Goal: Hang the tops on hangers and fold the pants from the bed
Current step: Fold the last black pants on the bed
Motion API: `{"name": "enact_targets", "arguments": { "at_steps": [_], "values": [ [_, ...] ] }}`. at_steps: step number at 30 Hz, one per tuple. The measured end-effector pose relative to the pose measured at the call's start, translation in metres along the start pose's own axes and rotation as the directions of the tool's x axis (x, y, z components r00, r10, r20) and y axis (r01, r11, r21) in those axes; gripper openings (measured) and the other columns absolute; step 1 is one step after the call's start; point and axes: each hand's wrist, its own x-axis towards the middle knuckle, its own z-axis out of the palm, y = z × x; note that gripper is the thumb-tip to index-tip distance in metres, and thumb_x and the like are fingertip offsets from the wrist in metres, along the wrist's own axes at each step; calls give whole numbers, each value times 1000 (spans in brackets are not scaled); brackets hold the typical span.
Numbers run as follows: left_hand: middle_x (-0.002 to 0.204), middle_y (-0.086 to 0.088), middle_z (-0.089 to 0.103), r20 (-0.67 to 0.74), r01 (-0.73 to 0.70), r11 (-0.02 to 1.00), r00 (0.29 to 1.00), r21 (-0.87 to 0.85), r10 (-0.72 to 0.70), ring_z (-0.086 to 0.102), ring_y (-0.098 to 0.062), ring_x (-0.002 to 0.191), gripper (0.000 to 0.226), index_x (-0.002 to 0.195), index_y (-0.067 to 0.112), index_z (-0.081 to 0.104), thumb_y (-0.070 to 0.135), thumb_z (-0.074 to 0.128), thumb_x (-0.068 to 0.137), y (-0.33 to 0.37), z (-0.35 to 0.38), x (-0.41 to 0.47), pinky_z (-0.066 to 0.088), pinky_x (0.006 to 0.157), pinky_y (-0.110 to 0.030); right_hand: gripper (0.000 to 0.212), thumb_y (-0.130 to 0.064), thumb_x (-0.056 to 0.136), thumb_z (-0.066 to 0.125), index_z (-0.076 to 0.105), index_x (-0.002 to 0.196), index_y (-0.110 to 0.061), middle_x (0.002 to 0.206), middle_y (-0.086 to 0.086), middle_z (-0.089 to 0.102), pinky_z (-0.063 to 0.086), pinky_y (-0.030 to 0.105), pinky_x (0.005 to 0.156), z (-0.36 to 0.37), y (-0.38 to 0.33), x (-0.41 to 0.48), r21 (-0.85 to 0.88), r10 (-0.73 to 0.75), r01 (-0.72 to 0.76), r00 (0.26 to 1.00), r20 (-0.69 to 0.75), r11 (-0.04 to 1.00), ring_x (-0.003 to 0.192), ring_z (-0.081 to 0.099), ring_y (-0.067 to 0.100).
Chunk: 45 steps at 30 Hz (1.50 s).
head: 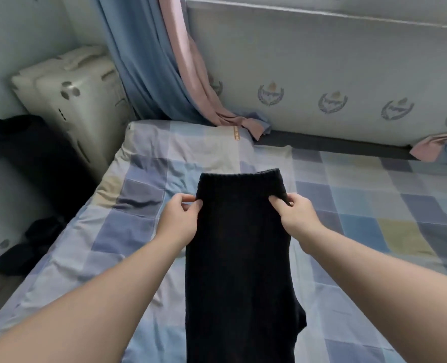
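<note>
Dark navy knit pants (pixel 239 258) lie lengthwise on the checked bed sheet (pixel 374 205), waistband toward the far wall, legs running toward me and out of the bottom of the view. My left hand (pixel 180 218) pinches the pants' left edge just below the elastic waistband. On the opposite edge, my right hand (pixel 297 216) grips the fabric at the same height. No hangers or tops show on the bed.
A pillow (pixel 180 150) lies at the bed's far left. Blue and pink curtains (pixel 164 69) hang down onto it. A beige suitcase (pixel 78 100) and dark clothing (pixel 31 153) stand left of the bed. More dark cloth (pixel 26 247) lies on the floor.
</note>
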Motion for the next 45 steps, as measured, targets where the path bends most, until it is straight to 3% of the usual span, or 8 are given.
{"name": "enact_targets", "arguments": {
  "at_steps": [2, 6, 9, 16, 21, 28, 39, 45],
  "values": [
    [124, -2, 64, -50, 22, 995, 999, 97, -17, 60, -21, 111, 29, 124, 20, 58, 40, 52, 102, -36, 17, 24, 48, 94, -37, 26, -37, 102, 53, 57, 118, -17, 118, 4, 64, 46, 31, 72, 19, 24, 28, -19, 22, -23, 999, -37, 1000, 89, 59, 17],
    [159, -2, 36, -4, 74, 925, 997, 373, -78, 27, -28, 147, 61, 153, 25, 33, 54, 42, 101, -112, 52, 5, 25, 118, -45, 57, -42, 103, 48, 30, 154, -22, 154, 4, 41, 36, 36, 106, 39, 97, 26, -104, 77, -78, 997, -14, 991, 135, 44, 26],
    [168, 6, 14, 109, -1, 865, 992, 502, -62, 4, -18, 154, 65, 157, 35, 22, 60, 38, 99, -154, 72, -51, 14, 122, -47, 65, -50, 102, 44, 17, 159, -34, 164, -6, 25, 21, 48, 122, 37, 154, -18, -222, 94, -68, 990, 108, 973, 151, 23, 20],
    [168, 12, -5, 265, -178, 753, 964, 634, 4, -13, -10, 152, 68, 158, 43, 9, 63, 31, 98, -178, 108, -179, 2, 123, -37, 64, -59, 101, 32, 4, 157, -46, 167, -18, 7, 7, 51, 121, -6, 219, -111, -475, 127, 0, 964, 235, 880, 155, 1, 16],
    [169, 9, -5, 270, -155, 661, 960, 734, -76, -11, -14, 153, 67, 158, 43, 7, 64, 29, 99, -189, 121, -285, 4, 123, -40, 63, -59, 101, 31, 3, 157, -47, 167, -17, 6, 7, 53, 122, -45, 250, -189, -486, 133, 42, 938, 321, 873, 155, 0, 17],
    [169, 7, -1, 247, -53, 666, 948, 744, -200, -8, -16, 154, 66, 159, 41, 10, 63, 30, 99, -215, 126, -418, 5, 123, -42, 64, -59, 101, 34, 8, 157, -45, 167, -13, 10, 9, 53, 121, -79, 301, -293, -483, 170, 51, 899, 403, 874, 155, 4, 18],
    [169, 5, -1, 53, 254, 677, 916, 691, -398, 5, -22, 153, 72, 159, 31, 13, 54, 46, 99, -314, 102, -549, 18, 121, -49, 64, -47, 103, 43, 14, 160, -35, 165, -12, 21, 21, 42, 123, -72, 416, -399, -343, 314, -163, 837, 448, 925, 151, 22, 13],
    [153, 3, 45, -17, 479, 784, 857, 394, -515, 42, -25, 140, 78, 157, 29, 17, 42, 62, 94, -369, 94, -575, 32, 114, -56, 64, -40, 101, 51, 22, 158, -34, 157, -5, 39, 36, 47, 116, -49, 477, -425, -265, 408, -323, 823, 394, 908, 141, 42, 20]
  ]
}}
